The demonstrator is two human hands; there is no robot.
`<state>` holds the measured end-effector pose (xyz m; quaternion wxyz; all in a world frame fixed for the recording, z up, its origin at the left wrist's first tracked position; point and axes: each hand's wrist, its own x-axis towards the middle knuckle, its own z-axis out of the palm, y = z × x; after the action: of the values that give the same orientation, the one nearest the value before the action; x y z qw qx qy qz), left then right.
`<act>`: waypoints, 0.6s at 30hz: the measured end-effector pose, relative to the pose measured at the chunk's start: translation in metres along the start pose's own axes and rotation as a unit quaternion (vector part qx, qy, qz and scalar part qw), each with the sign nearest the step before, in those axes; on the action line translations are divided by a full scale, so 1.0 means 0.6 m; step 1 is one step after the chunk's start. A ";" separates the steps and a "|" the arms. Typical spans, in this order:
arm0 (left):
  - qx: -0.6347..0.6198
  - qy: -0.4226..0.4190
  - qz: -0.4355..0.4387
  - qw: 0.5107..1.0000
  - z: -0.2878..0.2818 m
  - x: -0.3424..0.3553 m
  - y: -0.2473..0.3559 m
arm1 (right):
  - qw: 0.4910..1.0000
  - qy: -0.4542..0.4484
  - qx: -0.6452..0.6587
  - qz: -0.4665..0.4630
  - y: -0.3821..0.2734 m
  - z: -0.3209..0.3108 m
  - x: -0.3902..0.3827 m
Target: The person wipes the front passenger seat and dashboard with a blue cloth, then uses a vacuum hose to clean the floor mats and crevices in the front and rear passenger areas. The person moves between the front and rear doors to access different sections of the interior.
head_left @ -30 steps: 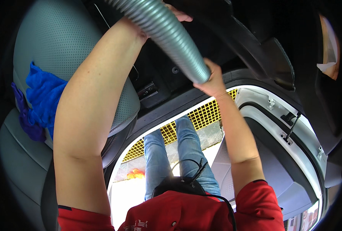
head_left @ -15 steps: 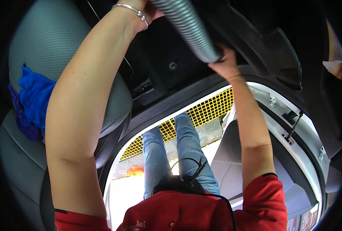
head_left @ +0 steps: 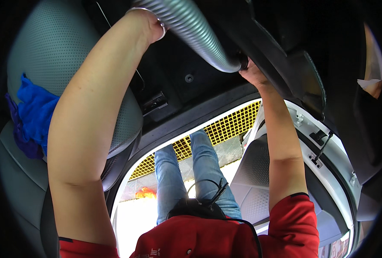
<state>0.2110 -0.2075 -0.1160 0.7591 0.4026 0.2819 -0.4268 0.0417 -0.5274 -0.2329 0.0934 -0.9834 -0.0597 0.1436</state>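
Observation:
A silver ribbed hose (head_left: 186, 28) runs from the top of the head view down to a dark end at the right. My right hand (head_left: 253, 74) grips that end beside the black trim and carpet under the seat area. My left hand (head_left: 152, 28), with a metal bracelet at the wrist, is at the upper part of the hose; its fingers are hidden behind it.
A perforated grey seat (head_left: 49, 43) with blue and purple cloths (head_left: 36, 112) lies left. Black trim panels (head_left: 307, 86) hang right. Below are the white-edged doorway, an open door panel (head_left: 255, 176), yellow grating (head_left: 229, 120) and my legs in jeans.
My right hand has moved up and rightward with the hose end, deeper toward the dark trim. My left hand has shifted slightly left, and the hose now curves more near its end.

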 end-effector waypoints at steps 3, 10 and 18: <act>0.004 -0.050 0.042 0.998 -0.002 0.003 -0.002 | 0.991 -0.028 -0.062 0.114 -0.027 0.016 -0.016; -0.081 -0.018 -0.065 0.994 0.006 -0.001 0.001 | 0.589 -0.037 0.646 0.485 -0.181 -0.035 -0.049; -0.036 0.018 -0.046 0.998 0.004 -0.003 -0.001 | 0.581 0.185 0.603 0.514 -0.295 0.015 0.042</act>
<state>0.2100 -0.2086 -0.1136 0.7475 0.3696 0.3284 -0.4436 0.0470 -0.3499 -0.2126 0.5843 -0.5728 0.5747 -0.0145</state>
